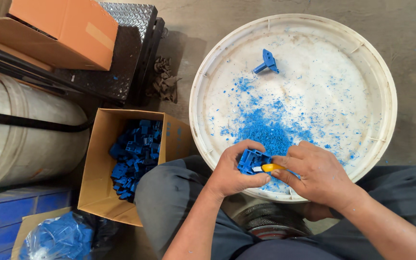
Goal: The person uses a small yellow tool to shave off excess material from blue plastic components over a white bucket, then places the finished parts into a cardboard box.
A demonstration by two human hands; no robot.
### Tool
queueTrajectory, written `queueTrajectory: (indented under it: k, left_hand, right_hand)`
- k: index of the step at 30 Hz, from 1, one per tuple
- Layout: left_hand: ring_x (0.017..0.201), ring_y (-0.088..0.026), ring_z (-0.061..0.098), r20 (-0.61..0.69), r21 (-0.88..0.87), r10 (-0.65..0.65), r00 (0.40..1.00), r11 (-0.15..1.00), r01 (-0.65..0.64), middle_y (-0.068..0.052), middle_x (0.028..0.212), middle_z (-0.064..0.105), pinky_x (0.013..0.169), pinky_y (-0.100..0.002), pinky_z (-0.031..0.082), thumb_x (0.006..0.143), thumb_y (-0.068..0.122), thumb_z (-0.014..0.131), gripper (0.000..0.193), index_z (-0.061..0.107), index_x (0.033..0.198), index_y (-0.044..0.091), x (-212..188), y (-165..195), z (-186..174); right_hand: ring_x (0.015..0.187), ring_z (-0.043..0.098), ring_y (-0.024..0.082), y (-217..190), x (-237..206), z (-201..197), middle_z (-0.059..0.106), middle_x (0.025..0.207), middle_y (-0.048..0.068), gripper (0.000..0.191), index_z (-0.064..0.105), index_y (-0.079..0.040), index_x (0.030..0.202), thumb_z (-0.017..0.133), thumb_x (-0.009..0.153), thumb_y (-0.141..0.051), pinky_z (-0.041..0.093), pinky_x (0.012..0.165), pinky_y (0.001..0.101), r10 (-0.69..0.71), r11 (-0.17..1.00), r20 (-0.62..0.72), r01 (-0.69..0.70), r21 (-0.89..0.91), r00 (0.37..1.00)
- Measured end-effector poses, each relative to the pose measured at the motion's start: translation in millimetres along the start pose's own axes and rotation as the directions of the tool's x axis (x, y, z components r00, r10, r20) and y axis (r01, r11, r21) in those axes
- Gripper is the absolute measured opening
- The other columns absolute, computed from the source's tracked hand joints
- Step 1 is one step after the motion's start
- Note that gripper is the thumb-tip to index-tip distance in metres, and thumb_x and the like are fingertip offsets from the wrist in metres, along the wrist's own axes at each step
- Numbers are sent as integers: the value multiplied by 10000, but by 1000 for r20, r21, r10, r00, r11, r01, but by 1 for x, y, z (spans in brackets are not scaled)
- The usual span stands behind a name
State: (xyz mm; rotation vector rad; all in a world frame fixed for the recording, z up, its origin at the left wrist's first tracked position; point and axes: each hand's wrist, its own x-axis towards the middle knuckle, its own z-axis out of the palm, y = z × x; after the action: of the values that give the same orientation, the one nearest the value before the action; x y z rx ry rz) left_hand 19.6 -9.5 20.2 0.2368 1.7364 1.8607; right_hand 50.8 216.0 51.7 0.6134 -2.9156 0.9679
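Fingers of the left hand (232,173) curl shut around a small blue moulded plastic part (250,161), held over the near rim of the round white tub lid (386,86). Directly to its right, touching it, the right hand (314,173) pinches a yellow-handled trimming knife (271,167), its long axis pointing left into the part.

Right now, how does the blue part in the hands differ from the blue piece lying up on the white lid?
The held blue part is boxy, gripped by the left hand; the right hand presses a yellow tool to it. The loose blue piece is slimmer, with a stem, untouched on the white lid. Both are blue plastic.
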Motion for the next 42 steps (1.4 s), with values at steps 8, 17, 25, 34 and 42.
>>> queueTrajectory:
  k: [8,17,25,34,42]
  left_hand:
    - [878,-51,611,6,11,31,1000,999,-31,34,961,653,787,-238,524,693,101,876,501,677,1152,78,-1,1,0]
    - [893,-48,594,-6,33,106,994,994,-106,29,973,643,796,-237,514,714,105,894,482,678,1143,67,0,-5,0]
    - [839,-49,637,-98,-41,104,990,993,-109,11,930,672,750,-229,547,722,122,911,489,662,1134,39,-1,-7,11]
    - [876,-58,656,-128,-133,83,988,986,-100,6,976,685,783,-241,563,705,115,932,547,650,1168,40,4,-8,12]
    - [863,-64,629,-65,-21,64,996,998,-65,10,967,656,770,-243,539,688,143,934,567,668,1181,54,3,-11,7]
  right_hand:
    - [716,626,260,-1,-2,7,640,724,25,252,783,-146,953,770,766,-315,499,582,409,2,999,-45,-4,-38,999]
    - [715,614,272,-6,-6,15,656,714,32,235,773,-158,965,763,767,-286,499,604,416,36,999,-55,-38,-34,998]
    - [734,615,283,-3,-7,21,657,732,44,248,770,-141,999,744,771,-235,500,621,422,59,998,-84,-62,-27,995]
    - [780,648,322,6,-2,18,694,780,64,212,760,-140,1013,671,870,-269,510,670,461,107,992,-43,-104,71,993]
    - [814,688,357,6,1,10,746,824,75,335,783,-225,1034,546,912,-429,520,665,495,243,961,214,-264,76,946]
